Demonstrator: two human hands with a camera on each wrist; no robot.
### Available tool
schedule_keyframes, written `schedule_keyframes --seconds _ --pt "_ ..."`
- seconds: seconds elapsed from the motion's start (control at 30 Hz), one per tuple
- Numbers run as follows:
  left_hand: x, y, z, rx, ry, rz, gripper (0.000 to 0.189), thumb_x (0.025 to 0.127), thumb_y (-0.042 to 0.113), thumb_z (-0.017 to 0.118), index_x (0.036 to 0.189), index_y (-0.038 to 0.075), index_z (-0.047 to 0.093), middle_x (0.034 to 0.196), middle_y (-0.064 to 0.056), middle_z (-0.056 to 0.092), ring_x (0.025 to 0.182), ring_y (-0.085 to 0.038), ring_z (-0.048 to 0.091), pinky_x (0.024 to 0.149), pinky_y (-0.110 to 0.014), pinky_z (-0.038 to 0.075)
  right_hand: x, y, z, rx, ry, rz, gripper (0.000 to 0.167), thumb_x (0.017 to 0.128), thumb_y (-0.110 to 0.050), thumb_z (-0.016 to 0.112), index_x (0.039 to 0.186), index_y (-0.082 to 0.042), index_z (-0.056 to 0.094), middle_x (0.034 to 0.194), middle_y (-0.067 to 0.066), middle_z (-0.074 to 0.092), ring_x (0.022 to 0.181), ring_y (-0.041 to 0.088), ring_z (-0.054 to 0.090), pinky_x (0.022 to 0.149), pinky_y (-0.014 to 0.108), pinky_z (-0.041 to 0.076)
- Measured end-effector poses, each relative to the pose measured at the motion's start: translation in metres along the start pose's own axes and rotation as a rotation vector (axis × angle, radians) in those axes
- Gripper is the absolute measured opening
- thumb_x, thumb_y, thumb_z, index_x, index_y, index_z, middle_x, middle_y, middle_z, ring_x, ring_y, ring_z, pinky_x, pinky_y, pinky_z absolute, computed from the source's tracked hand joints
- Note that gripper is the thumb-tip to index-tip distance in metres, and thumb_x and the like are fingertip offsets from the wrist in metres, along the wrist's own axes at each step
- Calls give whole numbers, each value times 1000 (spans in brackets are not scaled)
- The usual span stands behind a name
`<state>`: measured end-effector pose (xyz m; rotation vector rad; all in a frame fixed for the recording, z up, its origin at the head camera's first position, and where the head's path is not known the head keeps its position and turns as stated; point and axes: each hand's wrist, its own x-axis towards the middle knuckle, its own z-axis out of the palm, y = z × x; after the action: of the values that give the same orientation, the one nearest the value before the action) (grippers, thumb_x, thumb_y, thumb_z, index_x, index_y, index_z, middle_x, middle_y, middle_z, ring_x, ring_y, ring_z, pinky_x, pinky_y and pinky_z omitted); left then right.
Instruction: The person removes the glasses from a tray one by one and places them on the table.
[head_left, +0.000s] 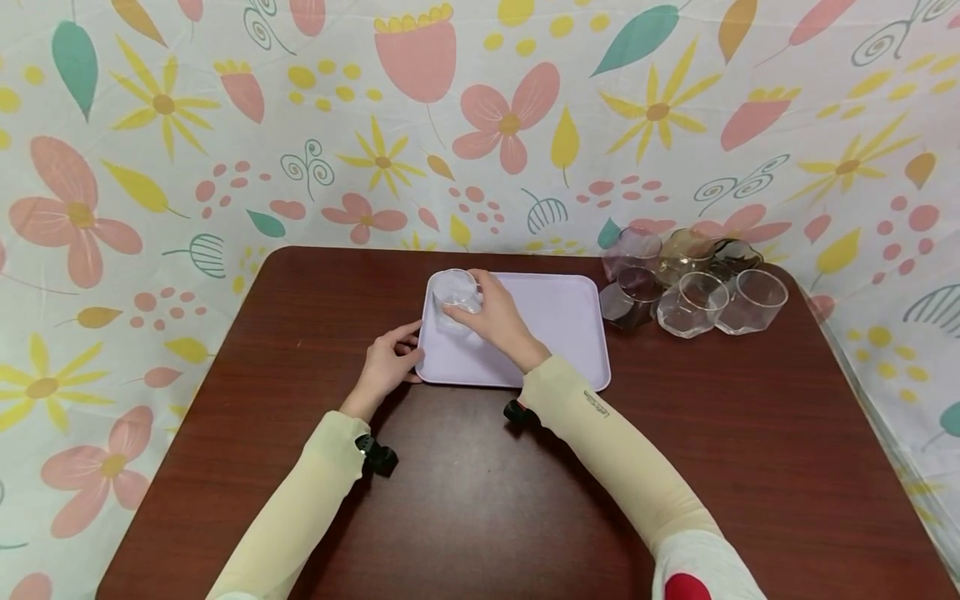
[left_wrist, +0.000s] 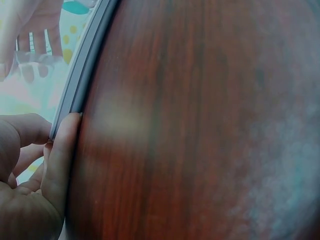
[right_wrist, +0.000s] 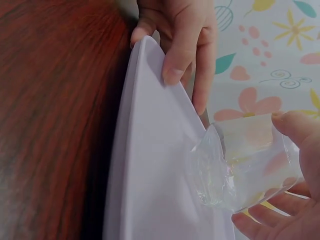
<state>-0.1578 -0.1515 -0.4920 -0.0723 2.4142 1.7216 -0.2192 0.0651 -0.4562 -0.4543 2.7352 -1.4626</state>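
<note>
A clear, faceted drinking glass point(head_left: 456, 290) stands upright at the far left end of a pale lilac tray point(head_left: 558, 325). My right hand point(head_left: 498, 315) holds this glass from its right side, thumb in front and fingers behind. In the right wrist view, the base of the glass point(right_wrist: 250, 160) is at the tray surface; whether it bears its full weight there I cannot tell. My left hand point(head_left: 386, 360) grips the tray's left edge. The left wrist view shows the tray rim point(left_wrist: 82, 75) pinched between thumb and fingers.
Several glasses cluster right of the tray: a dark purple glass point(head_left: 633, 300), two clear glasses point(head_left: 692, 307), a pinkish glass point(head_left: 632, 248), an amber glass point(head_left: 684, 254) and a smoky glass point(head_left: 735, 257). They stand on a brown wooden table point(head_left: 450, 500). A flowered cloth point(head_left: 300, 125) hangs behind.
</note>
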Motion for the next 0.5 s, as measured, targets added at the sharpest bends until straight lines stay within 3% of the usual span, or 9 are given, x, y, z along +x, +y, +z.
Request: schedule_keyframes --seconds 0.5 --pt "-3 3 -1 -5 7 3 55 94 -2 63 148 10 60 118 -20 60 90 -19 58 57 -34 66 -39 10 -31 0 27 39 78 90 -32 81 150 2 46 146 24 53 132 39 53 106 49 53"
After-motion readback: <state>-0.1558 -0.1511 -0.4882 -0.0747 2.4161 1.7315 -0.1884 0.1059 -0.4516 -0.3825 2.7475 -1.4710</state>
